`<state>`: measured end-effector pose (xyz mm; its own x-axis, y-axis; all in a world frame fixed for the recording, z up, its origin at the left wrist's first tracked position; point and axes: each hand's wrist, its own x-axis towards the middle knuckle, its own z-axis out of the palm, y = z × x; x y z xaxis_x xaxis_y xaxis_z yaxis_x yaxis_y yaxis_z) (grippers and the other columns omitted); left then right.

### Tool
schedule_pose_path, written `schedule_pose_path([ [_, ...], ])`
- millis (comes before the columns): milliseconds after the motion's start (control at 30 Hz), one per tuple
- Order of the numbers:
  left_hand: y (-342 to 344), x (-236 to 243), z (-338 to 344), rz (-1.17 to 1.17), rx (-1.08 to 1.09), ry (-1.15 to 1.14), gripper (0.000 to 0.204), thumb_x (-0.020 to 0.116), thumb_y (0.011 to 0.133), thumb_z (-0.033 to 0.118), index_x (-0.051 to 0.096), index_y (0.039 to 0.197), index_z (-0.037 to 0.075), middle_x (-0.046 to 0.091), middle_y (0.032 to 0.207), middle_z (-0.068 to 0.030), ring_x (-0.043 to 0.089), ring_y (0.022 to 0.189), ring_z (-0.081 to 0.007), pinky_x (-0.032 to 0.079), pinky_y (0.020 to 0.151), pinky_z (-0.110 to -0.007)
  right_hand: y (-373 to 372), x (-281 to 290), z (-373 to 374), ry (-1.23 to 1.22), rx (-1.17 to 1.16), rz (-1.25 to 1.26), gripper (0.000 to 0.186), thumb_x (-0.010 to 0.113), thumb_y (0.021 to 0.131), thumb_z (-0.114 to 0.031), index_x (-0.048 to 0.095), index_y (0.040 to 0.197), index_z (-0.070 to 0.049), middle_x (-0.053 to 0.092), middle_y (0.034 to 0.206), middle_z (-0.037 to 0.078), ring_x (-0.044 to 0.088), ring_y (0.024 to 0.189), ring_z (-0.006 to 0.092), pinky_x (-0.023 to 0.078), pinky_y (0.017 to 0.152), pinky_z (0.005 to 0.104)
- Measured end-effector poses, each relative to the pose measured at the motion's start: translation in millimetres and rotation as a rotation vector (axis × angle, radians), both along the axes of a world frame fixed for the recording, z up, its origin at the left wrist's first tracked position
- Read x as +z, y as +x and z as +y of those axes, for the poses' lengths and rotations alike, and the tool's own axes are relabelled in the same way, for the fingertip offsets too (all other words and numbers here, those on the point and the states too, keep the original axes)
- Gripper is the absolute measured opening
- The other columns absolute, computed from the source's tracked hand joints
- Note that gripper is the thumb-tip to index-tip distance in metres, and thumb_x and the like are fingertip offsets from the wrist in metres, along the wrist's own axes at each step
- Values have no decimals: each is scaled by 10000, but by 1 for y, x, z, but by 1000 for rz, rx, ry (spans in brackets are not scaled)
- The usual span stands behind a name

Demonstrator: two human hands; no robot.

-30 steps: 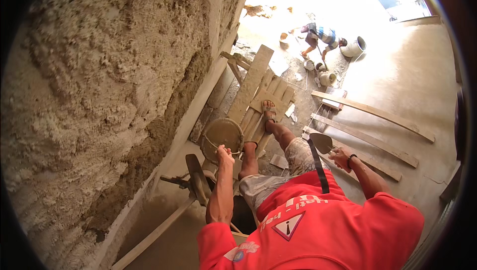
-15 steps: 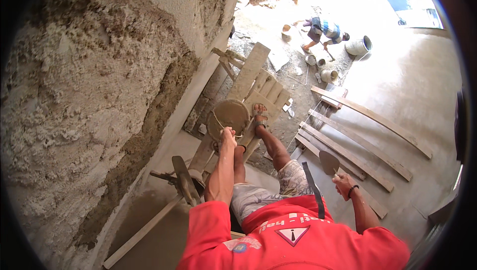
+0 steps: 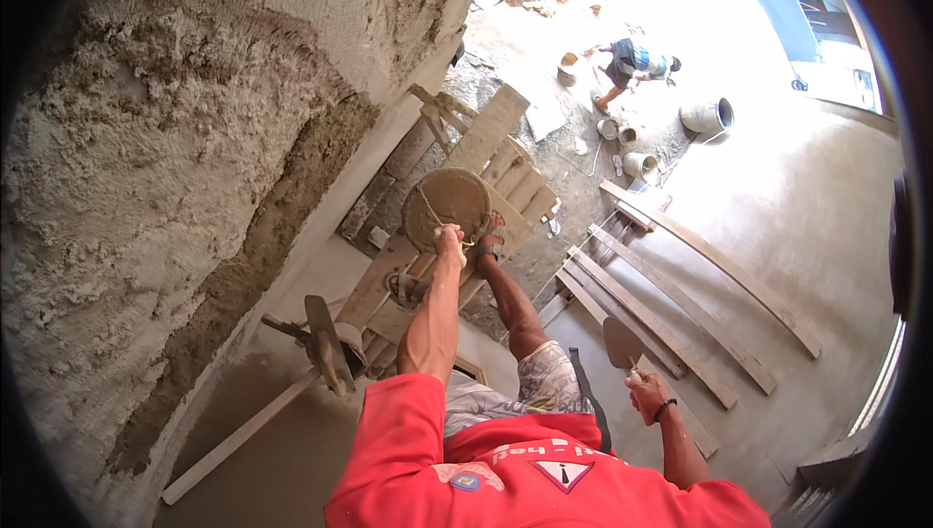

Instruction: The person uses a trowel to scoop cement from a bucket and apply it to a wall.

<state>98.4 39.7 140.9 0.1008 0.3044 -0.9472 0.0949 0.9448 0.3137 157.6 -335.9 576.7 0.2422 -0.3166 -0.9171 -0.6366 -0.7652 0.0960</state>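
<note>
My left hand (image 3: 450,244) is closed around the rope handle (image 3: 429,207) of a round bucket (image 3: 406,222) filled with grey-brown mortar (image 3: 457,196). The bucket is over the wooden scaffold planks, just ahead of my feet; whether its base touches them I cannot tell. Off to the right side, my right hand (image 3: 647,396) grips a trowel by its handle. The trowel's blade (image 3: 622,343) points forward and away from the bucket. My sandaled feet (image 3: 491,239) stand on the planks.
A rough, partly plastered wall (image 3: 194,139) runs along the left. A wooden tool (image 3: 330,345) lies behind my left foot. Long boards (image 3: 719,251) slope at the right. Beyond, a person (image 3: 632,64) bends among buckets (image 3: 639,165) and a drum (image 3: 708,116).
The bucket, held by its rope, has shifted forward along the planks. My left foot now shows beside my arm. The trowel stays in my right hand. The other person's arms have moved.
</note>
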Motion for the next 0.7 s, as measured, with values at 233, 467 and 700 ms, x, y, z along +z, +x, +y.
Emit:
schedule_pose_path([
  [233, -1, -28, 9, 9, 27, -28, 232, 640, 750, 31, 534, 945, 101, 548, 781, -49, 548, 687, -186, 494, 807, -348, 23, -15, 5, 60, -34, 33, 142, 619, 893, -187, 594, 944, -57, 531, 639, 12, 511, 510, 108, 432, 453, 280],
  [467, -1, 23, 10, 128, -187, 65, 180, 609, 741, 92, 522, 897, 75, 540, 796, -30, 515, 706, -135, 458, 677, -295, 31, -19, 19, 74, 72, 51, 141, 628, 886, -186, 587, 877, -51, 528, 637, 4, 508, 513, 99, 420, 444, 273],
  [700, -29, 22, 9, 179, -271, 116, 223, 601, 726, 112, 508, 918, 47, 552, 839, -77, 532, 740, -181, 454, 665, -327, 52, -27, 36, 111, 105, 25, 147, 626, 872, -161, 569, 786, -56, 505, 602, -9, 478, 487, 90, 395, 430, 264],
])
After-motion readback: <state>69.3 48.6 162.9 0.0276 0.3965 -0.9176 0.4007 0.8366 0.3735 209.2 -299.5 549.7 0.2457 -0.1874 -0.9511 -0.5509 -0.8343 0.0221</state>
